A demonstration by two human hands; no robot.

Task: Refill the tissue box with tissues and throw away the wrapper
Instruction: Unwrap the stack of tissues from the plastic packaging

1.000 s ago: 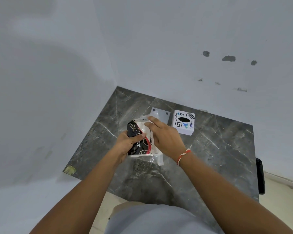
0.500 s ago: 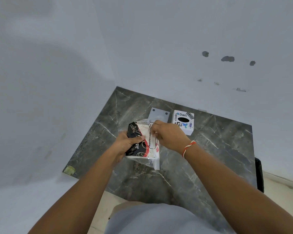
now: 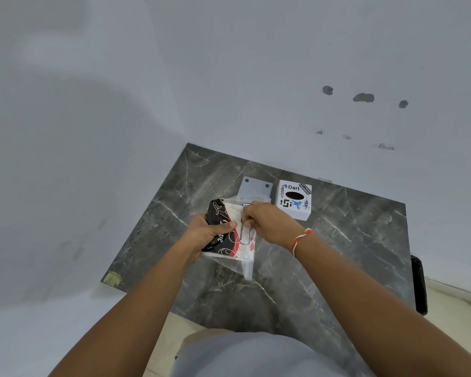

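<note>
Spanning the lower scene is a dark marbled table (image 3: 337, 254), set into the corner of pale walls; everything the job needs sits near its far middle. Toward the back stands the white tissue box (image 3: 294, 200), its oval slot dark and apparently empty, and just beside it on the left lies a flat grey lid (image 3: 254, 186) — the box looks opened for loading, though its open side cannot be seen from here.

Nearer, held just above the table, is the tissue pack (image 3: 230, 231) in its printed black, red and clear wrapper. The left hand (image 3: 204, 234) is wrapped around the pack's dark end, thumb pressed across the top. The right hand (image 3: 267, 223) is curled closed, fingertips pinched at the wrapper near the pack's middle; whether it has hold of a tear strip or just loose film is too small to tell.

So the step in hand is opening the wrapper. Next comes a firm pull apart while the left hand steadies, then sliding the stack out cleanly — film to be binned afterwards.
</note>
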